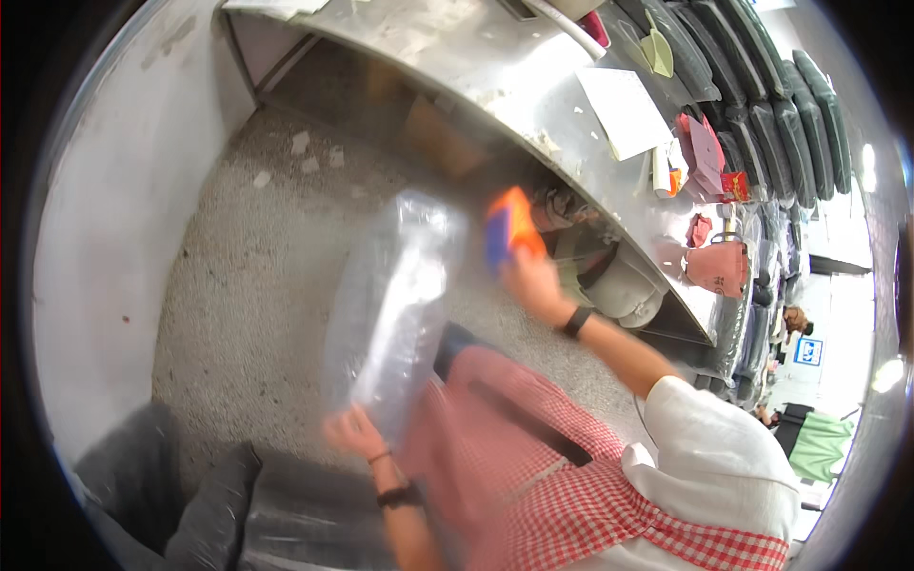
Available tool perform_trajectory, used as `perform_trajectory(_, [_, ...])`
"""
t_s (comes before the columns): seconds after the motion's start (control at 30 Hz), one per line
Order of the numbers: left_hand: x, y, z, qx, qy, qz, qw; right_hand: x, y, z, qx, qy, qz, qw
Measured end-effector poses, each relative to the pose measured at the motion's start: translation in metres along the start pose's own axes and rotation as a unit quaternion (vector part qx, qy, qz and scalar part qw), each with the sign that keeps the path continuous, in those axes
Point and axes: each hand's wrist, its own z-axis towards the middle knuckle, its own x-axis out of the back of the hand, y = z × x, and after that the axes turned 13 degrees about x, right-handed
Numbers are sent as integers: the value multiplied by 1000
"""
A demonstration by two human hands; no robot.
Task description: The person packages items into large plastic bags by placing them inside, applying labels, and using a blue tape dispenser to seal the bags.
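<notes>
Hands holding clear bag (395, 305), orange packet (511, 231)

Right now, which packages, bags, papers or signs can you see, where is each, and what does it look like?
Clear plastic bag: long and crinkled, held in the left hand.
Orange and blue pack: small, blurred, in the right hand.
White sheet: flat rectangle on the steel table.
Pink bag: at the table's right end.
Blue and white sign: small square, far right.

- A clear plastic bag (395, 305) — long, crinkled, blurred — stands nearly upright, gripped at its lower end, left of the steel table (495, 67).
- An orange-and-blue pack (512, 228) — small, flat, blurred — is held tilted just below that table's edge.
</notes>
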Motion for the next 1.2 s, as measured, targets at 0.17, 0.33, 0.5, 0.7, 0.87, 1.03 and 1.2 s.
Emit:
perform_trajectory(0.17, [14,51,-28,175,-51,-82,980,73,185,172,68,255,-125,956])
perform_trajectory(0.33, [26,23,-75,391,-5,-264,882,65,185,276,69,268,-243,930])
perform_trajectory(0.5, [19,77,-90,566,-73,-471,673,-19,30,215,221,-76,137,963])
perform_trajectory(0.7, [-41,-58,-90,361,24,-274,891,-31,-3,227,153,-217,262,928])
perform_trajectory(0.87, [-32,39,35,346,120,-138,920,-33,77,203,-59,-253,434,863])
perform_trajectory(1.03, [69,299,180,217,-87,-295,927,-16,151,191,-204,-148,660,708])
perform_trajectory(1.2, [172,492,271,-58,-106,-302,946,118,124,203,-50,-106,803,584])
